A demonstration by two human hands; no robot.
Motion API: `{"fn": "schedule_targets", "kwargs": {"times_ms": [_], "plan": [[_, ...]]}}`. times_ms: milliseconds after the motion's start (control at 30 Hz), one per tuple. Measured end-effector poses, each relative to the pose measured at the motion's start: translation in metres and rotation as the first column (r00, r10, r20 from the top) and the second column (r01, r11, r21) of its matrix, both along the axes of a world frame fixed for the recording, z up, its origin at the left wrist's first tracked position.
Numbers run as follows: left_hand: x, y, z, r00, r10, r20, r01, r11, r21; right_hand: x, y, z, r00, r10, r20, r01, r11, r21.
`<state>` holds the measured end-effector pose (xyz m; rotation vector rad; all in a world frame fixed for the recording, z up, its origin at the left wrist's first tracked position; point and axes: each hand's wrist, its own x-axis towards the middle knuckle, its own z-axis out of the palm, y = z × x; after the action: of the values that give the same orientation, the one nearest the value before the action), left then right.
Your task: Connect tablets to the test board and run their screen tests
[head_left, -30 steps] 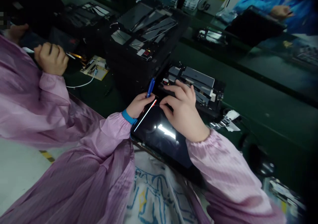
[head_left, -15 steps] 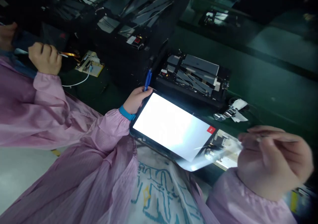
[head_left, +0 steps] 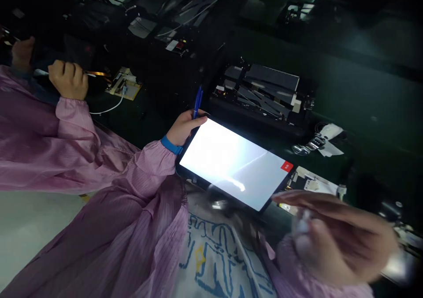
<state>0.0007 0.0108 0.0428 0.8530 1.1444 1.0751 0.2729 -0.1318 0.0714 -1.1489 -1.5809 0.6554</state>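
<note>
Beside the lit tablet [head_left: 231, 161], the right hand [head_left: 333, 240] is a blur.

Your left hand [head_left: 185, 128] curls shut, thumb laid out above the fingers, wrist straight at the end of a bent arm. Your right hand [head_left: 333, 238] hangs well right of those fingers, nearer you, blurred, fingers stretched leftward, grip unreadable.

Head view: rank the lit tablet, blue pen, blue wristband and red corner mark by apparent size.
1. lit tablet, by far the largest.
2. blue pen and blue wristband: about alike, so not ranked.
3. red corner mark, smallest.
</note>
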Motion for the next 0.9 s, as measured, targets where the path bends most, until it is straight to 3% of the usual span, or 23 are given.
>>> {"fn": "schedule_targets", "kwargs": {"times_ms": [33,67,200,300,400,500,600,733,900], "plan": [[-0.001,0.000,-0.001,1.000,-0.005,-0.012,0.005,1.000,0.011,-0.016,-0.002,0.002,0.984,0.085,-0.159,-0.094,0.994,-0.050],[-0.001,0.001,-0.002,1.000,-0.002,-0.025,0.003,1.000,0.024,-0.030,-0.003,0.002,0.956,0.201,-0.213,-0.214,0.976,-0.040],[-0.003,0.003,-0.003,0.997,0.000,-0.081,0.006,0.997,0.072,-0.067,-0.005,-0.009,0.815,0.575,-0.070,-0.579,0.811,-0.088],[-0.004,0.004,-0.003,0.989,-0.018,-0.147,0.032,0.995,0.095,-0.076,-0.004,-0.014,0.678,0.735,-0.016,-0.726,0.665,-0.177],[-0.005,0.004,-0.003,0.982,-0.019,-0.187,0.041,0.993,0.114,-0.079,-0.003,-0.010,0.529,0.845,-0.083,-0.835,0.499,-0.233],[-0.005,0.004,-0.002,0.984,-0.030,-0.177,0.050,0.993,0.106,-0.079,-0.001,-0.004,0.438,0.886,-0.154,-0.884,0.392,-0.256],[-0.004,0.005,-0.003,0.986,-0.033,-0.166,0.050,0.994,0.094,-0.079,0.002,-0.002,0.409,0.894,-0.180,-0.897,0.358,-0.260],[-0.003,0.007,-0.003,0.985,-0.024,-0.169,0.040,0.995,0.095,-0.080,0.004,-0.001,0.390,0.903,-0.178,-0.912,0.354,-0.207],[-0.003,0.008,-0.002,0.984,-0.007,-0.176,0.025,0.995,0.101,-0.077,0.005,0.002,0.421,0.897,-0.137,-0.905,0.405,-0.130]]}}
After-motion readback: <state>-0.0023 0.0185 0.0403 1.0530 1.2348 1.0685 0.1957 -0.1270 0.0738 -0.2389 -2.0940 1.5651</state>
